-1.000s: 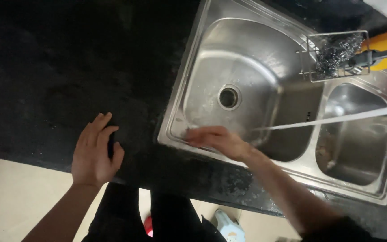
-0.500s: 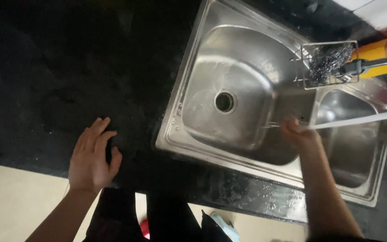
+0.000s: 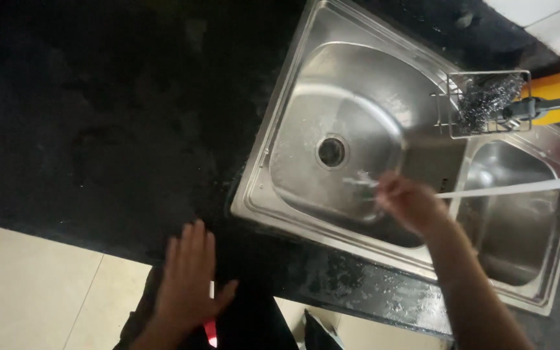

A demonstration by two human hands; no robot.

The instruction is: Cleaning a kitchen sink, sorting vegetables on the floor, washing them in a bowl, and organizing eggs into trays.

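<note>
1 sink (image 3: 306, 84) w/ 2 basins, 1 scrubber (image 3: 484, 100); right hand (image 3: 409, 204) under water.

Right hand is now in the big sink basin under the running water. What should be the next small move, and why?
Probably sweep the right hand toward the drain: water stream reaches it, and droplets lie on the basin floor. The left hand hovers, open, at the counter edge.

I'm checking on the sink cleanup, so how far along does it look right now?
Done: the large steel basin is wet and holds no dishes. In hand: the right hand is under the thin water stream above that basin; the left hand is open at the black countertop edge. Left: the steel wool scrubber sits unused in its wire rack, and water is running.
</note>
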